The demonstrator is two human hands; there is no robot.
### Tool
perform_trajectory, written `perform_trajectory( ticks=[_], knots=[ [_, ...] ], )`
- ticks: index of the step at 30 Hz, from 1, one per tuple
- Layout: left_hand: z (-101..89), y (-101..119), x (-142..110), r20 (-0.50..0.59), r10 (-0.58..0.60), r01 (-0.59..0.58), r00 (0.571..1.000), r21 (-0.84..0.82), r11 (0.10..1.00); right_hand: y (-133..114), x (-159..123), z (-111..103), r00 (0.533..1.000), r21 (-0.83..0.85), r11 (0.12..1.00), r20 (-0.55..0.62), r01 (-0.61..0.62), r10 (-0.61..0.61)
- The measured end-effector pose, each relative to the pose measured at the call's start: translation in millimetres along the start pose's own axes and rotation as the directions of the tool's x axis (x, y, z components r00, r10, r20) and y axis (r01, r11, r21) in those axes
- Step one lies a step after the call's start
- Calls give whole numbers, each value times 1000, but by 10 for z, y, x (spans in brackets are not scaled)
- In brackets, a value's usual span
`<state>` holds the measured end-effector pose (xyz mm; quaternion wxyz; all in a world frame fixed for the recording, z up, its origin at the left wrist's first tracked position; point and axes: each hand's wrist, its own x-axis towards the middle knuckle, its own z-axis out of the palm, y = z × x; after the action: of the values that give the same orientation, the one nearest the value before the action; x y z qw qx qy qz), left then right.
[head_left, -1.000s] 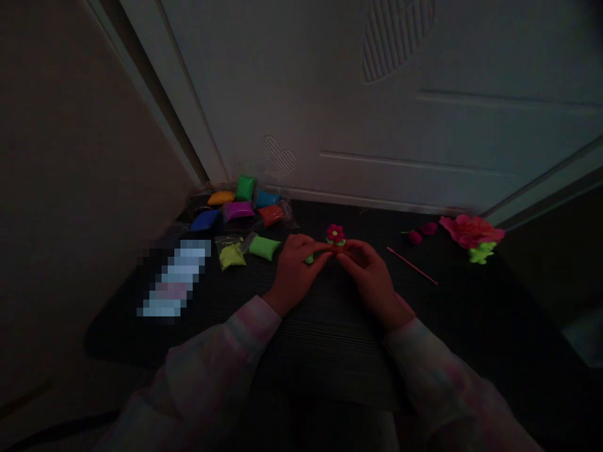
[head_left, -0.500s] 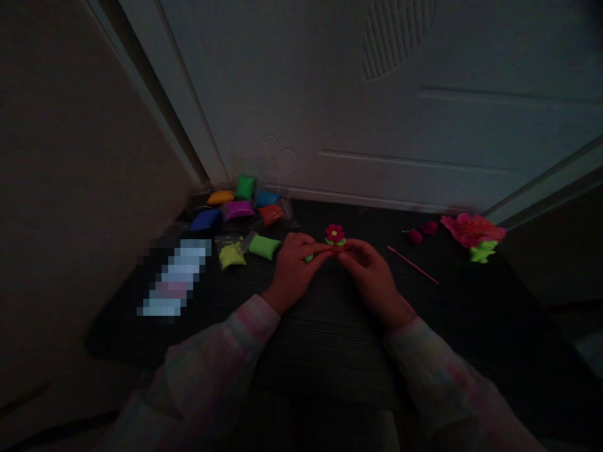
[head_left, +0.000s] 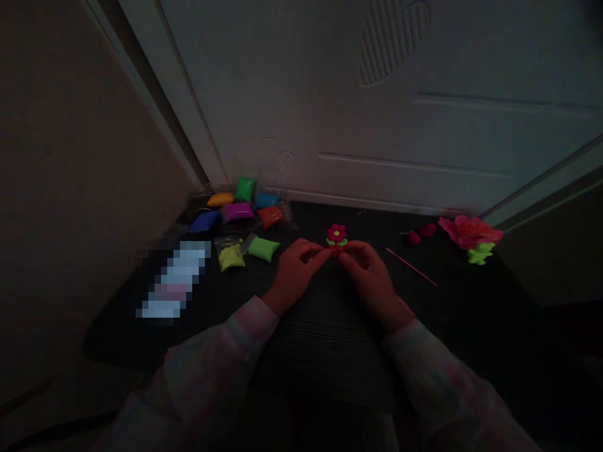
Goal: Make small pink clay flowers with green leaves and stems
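A small clay flower (head_left: 336, 234) with dark pink petals, a pale yellow centre and green leaves stands upright in a reddish base near the middle of the dark table. My left hand (head_left: 298, 271) pinches the base from the left with thumb and forefinger. From the other side, the fingertips of my right hand (head_left: 370, 273) press on the same base. The base is largely covered by fingers. Right of my hands lies a thin pink stick (head_left: 411, 266) on the dark tabletop (head_left: 325, 333).
Several bags of coloured clay (head_left: 239, 212) lie at the back left, with a light green bag (head_left: 264, 248) nearest my left hand. A blurred-out bright rectangle (head_left: 176, 279) is at left. Two dark pink cherry-like pieces (head_left: 413, 238) and a pink flower (head_left: 471, 231) sit at right. A white panel (head_left: 301, 107) rises behind.
My left fingers have curled in, and the green bit seen beneath that hand is now out of sight. The clay flower stays between both hands. The view has shifted slightly.
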<state>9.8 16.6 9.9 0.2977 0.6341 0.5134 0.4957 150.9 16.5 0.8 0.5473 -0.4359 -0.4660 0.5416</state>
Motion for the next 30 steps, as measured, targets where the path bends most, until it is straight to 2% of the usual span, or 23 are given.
perform_trajectory(
  ticks=[3,10,15,18,24,30],
  knots=[
    [20,-6,-6,59,-42,43,997,-16,999,-20,-12,17,1000,-12,1000,8,-11,11],
    [8,-8,-15,90,35,-38,995,25,999,-59,20,-3,999,-74,997,-38,13,-15],
    [-14,-7,-9,85,64,-70,994,64,996,-102,190,-297,975,-161,982,-182,102,-131],
    [-15,-20,-12,81,82,-87,993,62,994,-114,292,-491,963,-263,961,-223,91,-152],
    [-20,-43,-5,82,94,-100,992,66,993,-13,389,-652,955,-488,870,-219,69,-199],
    [-47,-75,47,-34,43,-41,999,57,998,26,393,-688,961,-689,719,-127,92,-245]
  ],
)
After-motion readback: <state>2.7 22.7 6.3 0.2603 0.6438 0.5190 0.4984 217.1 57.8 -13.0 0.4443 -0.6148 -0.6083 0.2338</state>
